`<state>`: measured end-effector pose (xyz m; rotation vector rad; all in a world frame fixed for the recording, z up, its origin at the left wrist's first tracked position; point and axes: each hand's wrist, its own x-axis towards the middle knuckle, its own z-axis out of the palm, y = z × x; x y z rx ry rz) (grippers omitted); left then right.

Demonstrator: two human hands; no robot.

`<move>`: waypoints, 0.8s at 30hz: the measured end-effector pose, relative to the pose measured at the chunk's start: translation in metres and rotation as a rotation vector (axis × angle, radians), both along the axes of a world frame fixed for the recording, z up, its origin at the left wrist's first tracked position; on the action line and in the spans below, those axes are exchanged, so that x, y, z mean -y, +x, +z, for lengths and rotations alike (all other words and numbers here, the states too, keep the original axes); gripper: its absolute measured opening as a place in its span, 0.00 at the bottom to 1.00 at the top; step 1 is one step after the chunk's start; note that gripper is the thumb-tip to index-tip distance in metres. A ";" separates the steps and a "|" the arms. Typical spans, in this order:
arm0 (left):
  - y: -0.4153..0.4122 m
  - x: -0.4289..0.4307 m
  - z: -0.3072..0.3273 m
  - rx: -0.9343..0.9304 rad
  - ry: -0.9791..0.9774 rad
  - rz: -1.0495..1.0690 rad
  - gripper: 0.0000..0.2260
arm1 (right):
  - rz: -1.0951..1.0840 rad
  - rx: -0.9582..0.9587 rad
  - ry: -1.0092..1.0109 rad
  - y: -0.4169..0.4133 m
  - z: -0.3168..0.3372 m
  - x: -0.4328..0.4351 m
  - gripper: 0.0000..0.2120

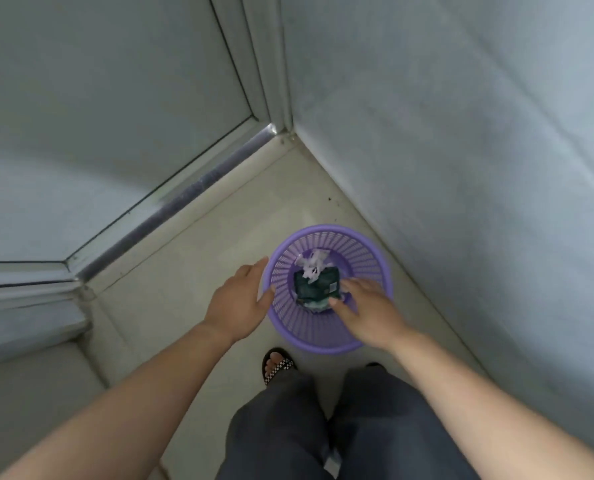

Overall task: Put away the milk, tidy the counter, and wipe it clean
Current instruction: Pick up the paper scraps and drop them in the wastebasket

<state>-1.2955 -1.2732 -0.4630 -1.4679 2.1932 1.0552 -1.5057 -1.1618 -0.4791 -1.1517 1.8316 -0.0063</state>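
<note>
Head view, looking down into a room corner. Purple mesh wastebasket [323, 342] stands on the pale floor [202, 254], near the grey wall [461, 133] on the right. Inside it, at the bottom, lies a dark green packet [314, 284] with crumpled white paper [312, 263] partly on its far edge.

Right hand [364, 310] is over the basket opening, palm down, fingers loose and spread, holding nothing. Its thumb tip sits at the packet's near right corner (cannot tell if it actually touches).

Left hand [240, 299] is just outside the basket's left rim, fingers straight and pressed together, thumb apart with its tip at the rim. Contact there is unclear, and it grips nothing.

Below are dark trousers [288, 427] and one foot in a black sandal [277, 363] with a checkered strap, just beside the basket's near side. A metal door track [184, 199] runs diagonally along the floor on the left, below a frosted door panel [81, 116]
</note>
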 end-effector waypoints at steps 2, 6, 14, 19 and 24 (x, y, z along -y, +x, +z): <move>-0.001 -0.001 0.060 -0.014 0.009 -0.008 0.28 | -0.069 0.029 -0.029 0.002 0.061 -0.001 0.31; 0.004 -0.012 0.193 -0.057 0.023 0.005 0.24 | -0.160 0.095 -0.097 0.009 0.194 -0.007 0.26; 0.049 -0.046 0.418 -0.282 -0.125 0.116 0.18 | -0.152 0.160 -0.314 0.037 0.426 -0.041 0.22; 0.080 -0.082 0.488 -0.406 -0.164 0.247 0.16 | -0.138 0.217 -0.433 0.061 0.499 -0.065 0.21; 0.106 -0.134 0.516 -0.556 -0.198 0.495 0.12 | -0.148 0.310 -0.489 0.076 0.513 -0.083 0.23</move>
